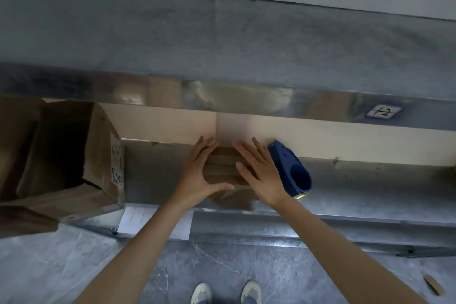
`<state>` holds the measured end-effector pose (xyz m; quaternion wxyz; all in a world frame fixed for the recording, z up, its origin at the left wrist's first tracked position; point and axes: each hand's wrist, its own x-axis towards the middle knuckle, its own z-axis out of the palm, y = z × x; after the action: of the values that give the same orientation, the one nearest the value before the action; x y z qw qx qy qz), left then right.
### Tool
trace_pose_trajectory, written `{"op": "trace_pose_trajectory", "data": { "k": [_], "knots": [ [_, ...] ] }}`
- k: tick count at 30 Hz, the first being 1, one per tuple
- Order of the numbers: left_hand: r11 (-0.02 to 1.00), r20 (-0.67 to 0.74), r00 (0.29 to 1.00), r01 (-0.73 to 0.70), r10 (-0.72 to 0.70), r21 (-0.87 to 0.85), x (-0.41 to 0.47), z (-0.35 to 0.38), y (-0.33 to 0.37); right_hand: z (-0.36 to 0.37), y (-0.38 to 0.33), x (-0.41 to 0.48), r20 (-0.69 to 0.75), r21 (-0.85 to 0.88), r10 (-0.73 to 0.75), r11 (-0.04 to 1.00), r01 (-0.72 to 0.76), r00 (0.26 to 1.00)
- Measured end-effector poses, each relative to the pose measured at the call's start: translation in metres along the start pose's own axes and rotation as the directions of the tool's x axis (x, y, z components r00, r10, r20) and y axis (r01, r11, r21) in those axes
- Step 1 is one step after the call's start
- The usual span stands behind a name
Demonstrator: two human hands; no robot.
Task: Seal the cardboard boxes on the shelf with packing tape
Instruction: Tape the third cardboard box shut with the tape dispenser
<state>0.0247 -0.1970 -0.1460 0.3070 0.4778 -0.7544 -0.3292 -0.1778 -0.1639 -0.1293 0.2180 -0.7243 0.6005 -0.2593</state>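
Note:
A wide closed cardboard box [158, 126] lies on the lower metal shelf, with a strip of clear packing tape [228, 128] running over its top and down its front face. My left hand [199, 170] and my right hand [259, 170] press flat with straight fingers on the taped front of the box, side by side. A blue tape dispenser [292, 170] hangs against the back of my right hand, how it is held being hidden.
An open, worn cardboard box [61, 155] with a handwritten label stands at the left. The upper metal shelf [222, 44] overhangs the box, with a small label [383, 111] on its edge. A white paper [138, 219] hangs on the lower shelf rail. Grey floor and my shoes lie below.

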Motion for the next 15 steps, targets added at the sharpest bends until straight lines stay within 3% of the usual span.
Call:
{"op": "trace_pose_trajectory", "data": {
  "k": [7,15],
  "knots": [
    [0.996,-0.017,0.997,-0.069,0.07,0.054,-0.004,-0.001,-0.001,-0.011,0.002,-0.002,0.16,-0.122,-0.096,0.986,0.116,0.982],
    [0.998,-0.035,0.998,-0.053,0.054,0.025,-0.003,0.003,-0.003,-0.012,0.008,0.0,0.289,-0.314,-0.18,0.91,0.271,0.94]
  ]
}}
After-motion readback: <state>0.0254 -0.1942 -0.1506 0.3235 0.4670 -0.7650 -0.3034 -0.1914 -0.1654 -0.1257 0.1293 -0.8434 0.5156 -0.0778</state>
